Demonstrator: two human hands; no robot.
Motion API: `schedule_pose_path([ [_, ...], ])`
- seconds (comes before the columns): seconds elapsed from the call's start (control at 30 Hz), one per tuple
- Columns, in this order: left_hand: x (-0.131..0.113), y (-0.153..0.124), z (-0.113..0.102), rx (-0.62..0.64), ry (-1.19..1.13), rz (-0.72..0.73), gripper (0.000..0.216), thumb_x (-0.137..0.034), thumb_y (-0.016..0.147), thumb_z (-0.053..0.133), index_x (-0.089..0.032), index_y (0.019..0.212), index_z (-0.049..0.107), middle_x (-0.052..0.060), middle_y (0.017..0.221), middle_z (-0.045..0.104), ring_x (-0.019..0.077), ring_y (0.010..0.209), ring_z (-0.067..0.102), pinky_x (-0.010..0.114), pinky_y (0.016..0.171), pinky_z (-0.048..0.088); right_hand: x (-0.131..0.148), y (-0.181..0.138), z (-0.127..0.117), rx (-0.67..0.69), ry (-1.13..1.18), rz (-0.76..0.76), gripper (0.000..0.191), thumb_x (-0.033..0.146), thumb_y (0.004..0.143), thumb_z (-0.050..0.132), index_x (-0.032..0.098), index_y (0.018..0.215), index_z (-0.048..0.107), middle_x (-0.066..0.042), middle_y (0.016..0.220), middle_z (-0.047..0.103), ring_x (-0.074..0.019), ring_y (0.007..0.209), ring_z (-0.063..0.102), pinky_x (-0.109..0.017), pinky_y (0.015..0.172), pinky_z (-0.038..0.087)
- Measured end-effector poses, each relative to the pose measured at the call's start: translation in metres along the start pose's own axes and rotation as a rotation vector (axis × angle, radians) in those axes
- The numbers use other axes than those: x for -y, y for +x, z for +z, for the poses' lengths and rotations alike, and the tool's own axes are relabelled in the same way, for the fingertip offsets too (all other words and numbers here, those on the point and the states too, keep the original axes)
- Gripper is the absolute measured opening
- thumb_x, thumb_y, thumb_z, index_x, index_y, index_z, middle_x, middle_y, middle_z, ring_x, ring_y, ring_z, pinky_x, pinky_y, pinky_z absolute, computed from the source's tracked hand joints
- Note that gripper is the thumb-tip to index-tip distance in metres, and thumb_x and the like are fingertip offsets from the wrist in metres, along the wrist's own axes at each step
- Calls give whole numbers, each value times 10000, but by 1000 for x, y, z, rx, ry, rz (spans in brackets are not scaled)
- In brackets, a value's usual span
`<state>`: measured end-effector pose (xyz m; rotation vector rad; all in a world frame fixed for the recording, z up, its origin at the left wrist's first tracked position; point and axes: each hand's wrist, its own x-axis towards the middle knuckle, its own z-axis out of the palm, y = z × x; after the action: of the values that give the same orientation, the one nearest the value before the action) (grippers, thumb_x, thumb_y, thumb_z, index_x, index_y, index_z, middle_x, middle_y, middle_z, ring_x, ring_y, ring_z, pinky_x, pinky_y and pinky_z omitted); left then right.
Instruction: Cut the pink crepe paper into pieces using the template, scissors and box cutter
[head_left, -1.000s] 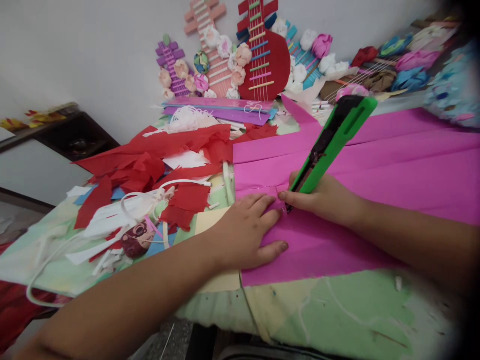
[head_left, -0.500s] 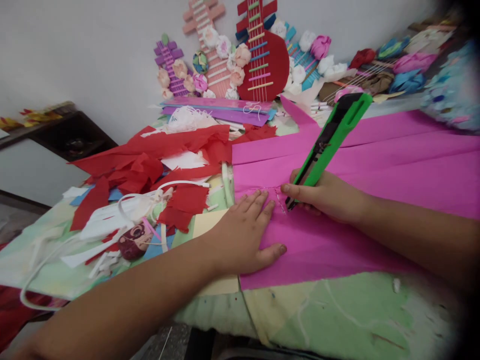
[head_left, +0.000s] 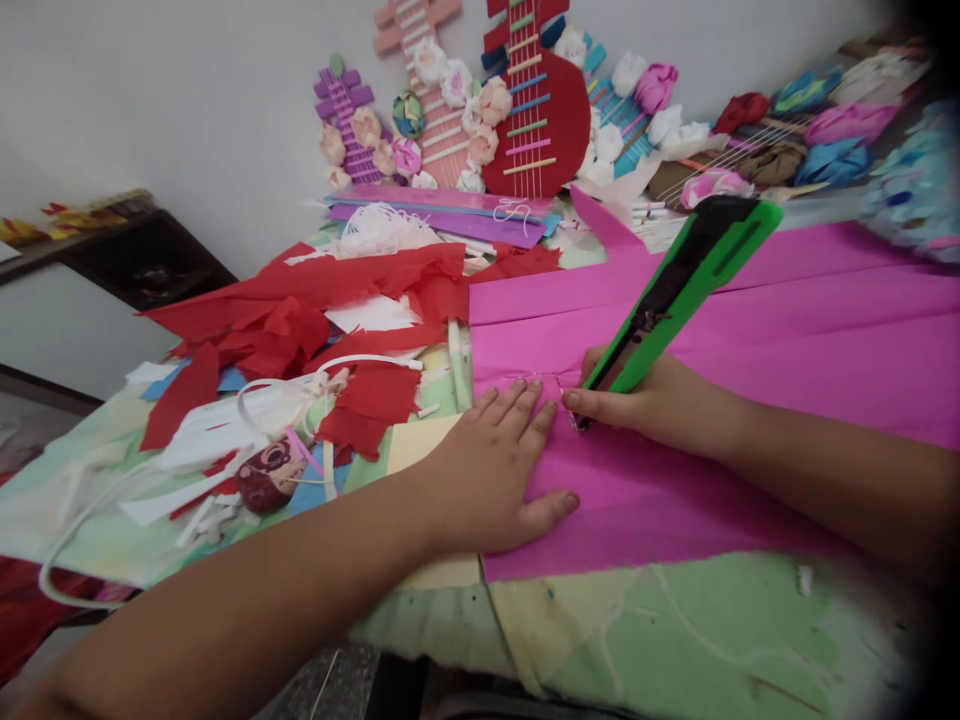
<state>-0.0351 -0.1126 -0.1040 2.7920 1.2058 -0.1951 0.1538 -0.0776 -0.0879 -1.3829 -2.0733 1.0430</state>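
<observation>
A large sheet of pink crepe paper lies across the green table cover. My left hand rests flat on the paper's left edge, fingers stretched out and pressing it down. My right hand is closed round a green and black utility knife, held tilted, with its tip on the paper just right of my left fingertips. A short ragged cut shows in the paper above my left fingers.
Red crepe paper scraps and white strips lie in a heap to the left. At the back, paper guitars and paper flowers lean on the wall. A dark shelf stands at the far left.
The knife tip has stayed close to my left fingertips, shifting slightly over the paper. My left hand kept pressing down. The view moved a little.
</observation>
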Motion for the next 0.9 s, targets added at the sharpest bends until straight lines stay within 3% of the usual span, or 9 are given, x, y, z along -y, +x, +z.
schedule_pose_path([
  [0.23,0,0,-1,-19,-31,11,775,-599,805,225,-40,1342,205,206,1404,122,301,1299,92,434,1035,130,-2,0,3,1,-9,-40,275,440,679,558,171,640,511,-2,615,562,-118,588,512,-235,552,385],
  [0.47,0,0,-1,-40,-27,9,763,-594,804,231,-41,1329,235,199,1405,133,299,1298,101,426,1037,133,-5,1,8,-29,-93,-95,302,429,661,562,183,582,406,28,530,471,-89,501,426,-229,486,325],
  [0.9,-1,0,-2,-24,-34,8,746,-579,809,255,-45,1329,239,219,1398,130,312,1295,94,444,1037,121,-3,1,9,-70,-144,-27,394,537,583,604,178,552,447,17,521,467,-113,526,440,-243,512,332],
])
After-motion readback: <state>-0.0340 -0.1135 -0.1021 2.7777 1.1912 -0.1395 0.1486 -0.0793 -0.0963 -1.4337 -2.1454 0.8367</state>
